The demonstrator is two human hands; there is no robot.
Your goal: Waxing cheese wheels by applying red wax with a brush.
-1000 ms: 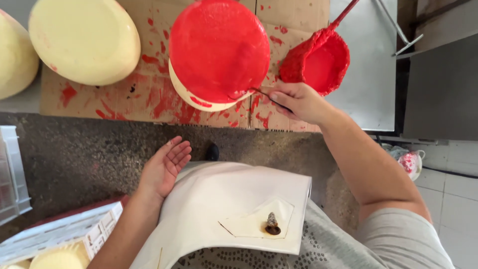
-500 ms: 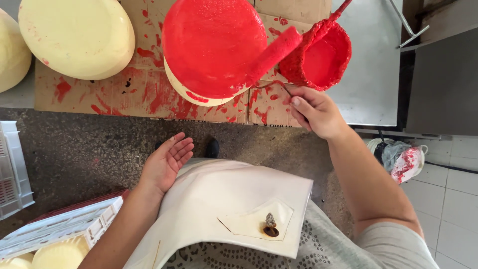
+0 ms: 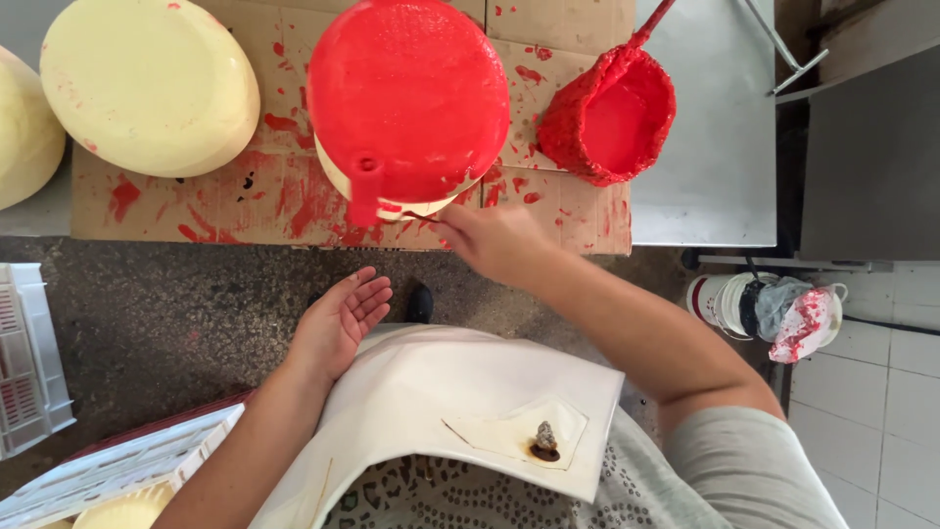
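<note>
The right hand (image 3: 494, 240) has its fingers pinched on a thin brush handle (image 3: 416, 216), working the red-coated cheese wheel (image 3: 406, 98) at twelve o'clock on the cardboard (image 3: 284, 196). The left hand (image 3: 338, 323) hangs open, fingers apart. A red wax bowl (image 3: 612, 118) sits at one o'clock.

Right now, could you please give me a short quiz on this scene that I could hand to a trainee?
1. True or false: the left hand rests on the red-coated cheese wheel.
2. Which thing stands to the right of the red-coated cheese wheel? A. a white crate B. the red-crusted pot C. a blue bucket
3. Fill in: the uncoated wheel lies on stained ____.

Key:
1. False: the left hand hangs open, palm up, over the floor; the right hand works at the wheel's lower edge.
2. B
3. cardboard
</note>
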